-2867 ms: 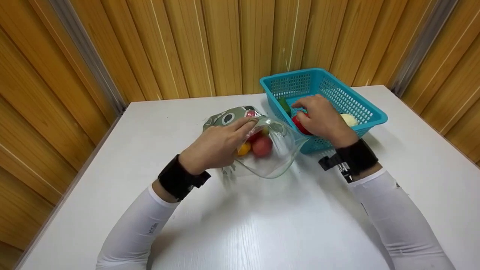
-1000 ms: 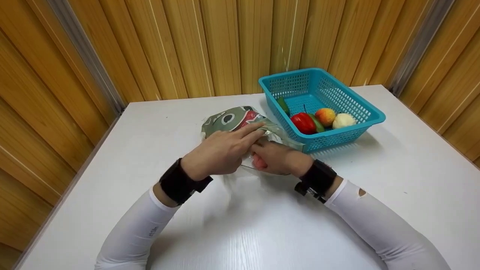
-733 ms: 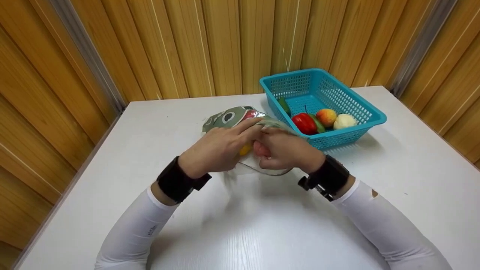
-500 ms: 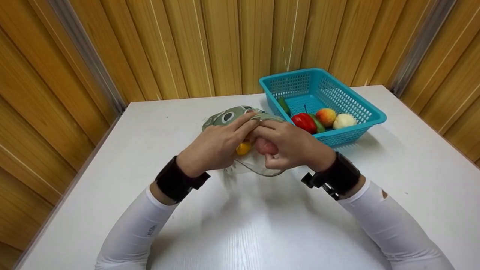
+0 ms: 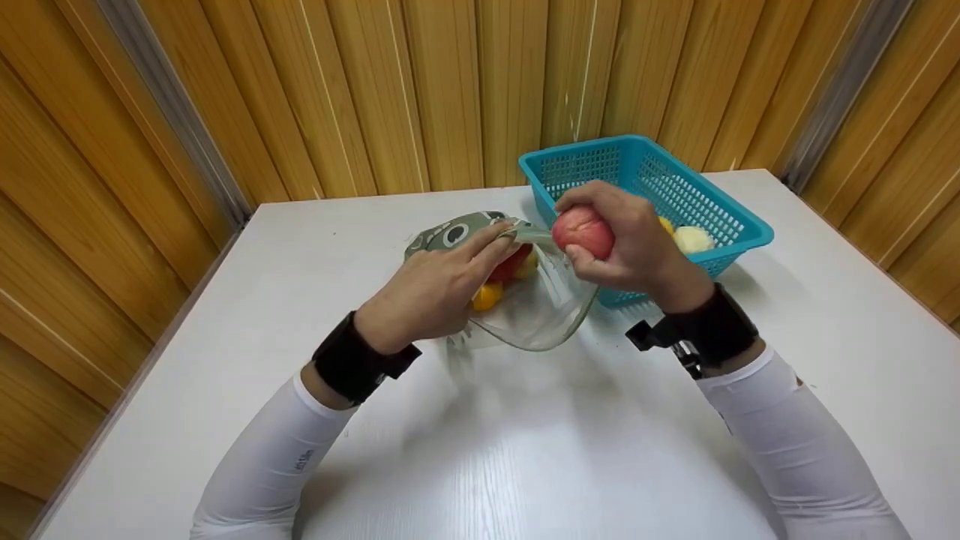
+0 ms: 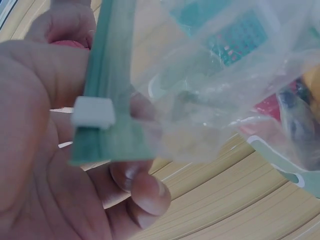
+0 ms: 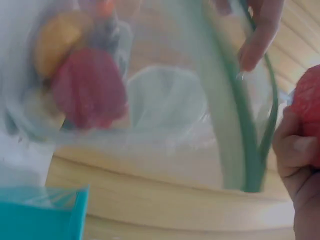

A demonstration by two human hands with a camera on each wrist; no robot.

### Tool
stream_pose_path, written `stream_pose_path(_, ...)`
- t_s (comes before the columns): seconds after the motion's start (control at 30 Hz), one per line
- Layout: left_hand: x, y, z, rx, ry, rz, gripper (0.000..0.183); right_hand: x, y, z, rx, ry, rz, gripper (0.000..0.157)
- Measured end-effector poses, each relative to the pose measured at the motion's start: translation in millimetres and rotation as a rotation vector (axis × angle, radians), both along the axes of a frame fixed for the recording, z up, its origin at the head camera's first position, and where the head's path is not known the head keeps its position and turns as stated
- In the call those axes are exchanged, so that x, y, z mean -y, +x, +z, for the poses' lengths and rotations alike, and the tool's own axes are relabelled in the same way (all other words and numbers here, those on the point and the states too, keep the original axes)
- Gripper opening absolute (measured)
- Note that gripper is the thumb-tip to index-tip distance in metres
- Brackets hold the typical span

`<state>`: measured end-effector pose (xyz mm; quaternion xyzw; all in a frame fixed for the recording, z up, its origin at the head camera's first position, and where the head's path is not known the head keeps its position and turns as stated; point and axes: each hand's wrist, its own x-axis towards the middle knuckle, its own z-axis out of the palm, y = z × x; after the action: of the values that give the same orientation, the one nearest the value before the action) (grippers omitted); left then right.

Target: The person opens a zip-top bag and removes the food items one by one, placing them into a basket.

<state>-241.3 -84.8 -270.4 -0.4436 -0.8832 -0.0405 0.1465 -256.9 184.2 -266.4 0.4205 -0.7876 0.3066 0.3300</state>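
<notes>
My left hand [image 5: 431,300] pinches the mouth edge of a clear zip bag [image 5: 544,326] with a green printed eye pattern; the white slider [image 6: 93,112] shows in the left wrist view. Inside the bag are an orange-yellow fruit [image 5: 487,296] and a red one [image 5: 510,264], partly covered by my left hand. My right hand [image 5: 637,244] grips a round pinkish-red fruit [image 5: 583,231] outside the bag mouth, over the near left rim of a teal basket [image 5: 720,196]. My right hand hides part of the basket's contents.
A cream-coloured round item [image 5: 694,239] lies in the basket's near right corner, with a yellow-orange fruit [image 5: 666,225] beside it. The white table [image 5: 480,450] reaches back to a wood-panelled wall [image 5: 360,97].
My right hand has come out of the bag mouth with the pinkish-red fruit and moved up and right to the basket's rim. My left hand stays at the bag's edge.
</notes>
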Motion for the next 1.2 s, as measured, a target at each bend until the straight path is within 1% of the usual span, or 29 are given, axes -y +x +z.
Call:
stream_pose_path(0.13, 0, 0.4, 0.3, 0.023, 0.003, 0.004, 0.088, -11, -10.3, -4.3, 0.046, -0.103, -0.111, 0.040)
stream_pose_path(0.23, -1, 0.8, 1.1, 0.025, -0.005, 0.008, 0.087, -17, -18.9, -8.1, 0.100, -0.145, -0.170, 0.038)
stream_pose_path(0.33, -1, 1.1, 1.6, 0.020, -0.010, 0.012, 0.087, -23, -28.5, -12.6, 0.167, -0.158, -0.249, 0.037)
stream_pose_path(0.4, -1, 1.1, 1.5, 0.016, -0.013, 0.015, 0.086, -27, -34.5, -15.9, 0.233, -0.148, -0.321, 0.038)
stream_pose_path(0.5, -1, 1.0, 0.9, 0.018, -0.017, 0.017, 0.085, -32, -42.6, -21.6, 0.346, -0.088, -0.432, 0.041)
stream_pose_path(0.6, -1, 0.9, 0.5, 0.032, -0.015, 0.017, 0.085, -38, -49.5, -27.6, 0.426, -0.007, -0.497, 0.047)
stream_pose_path(0.7, -1, 0.9, 0.2, 0.040, -0.012, 0.013, 0.085, -43, -55.4, -33.7, 0.455, 0.040, -0.514, 0.049)
stream_pose_path(0.9, -1, 0.3, 0.2, 0.041, -0.016, 0.001, 0.085, -47, -61.8, -42.6, 0.450, 0.051, -0.510, 0.047)
stream_pose_path(1.1, 0, 0.4, -0.6, 0.036, -0.017, -0.001, 0.082, -48, -65.0, -46.1, 0.524, 0.062, -0.523, 0.048)
stream_pose_path(1.2, 0, 0.8, -0.3, 0.041, -0.015, 0.000, 0.082, -50, -66.9, -48.2, 0.550, 0.072, -0.521, 0.051)
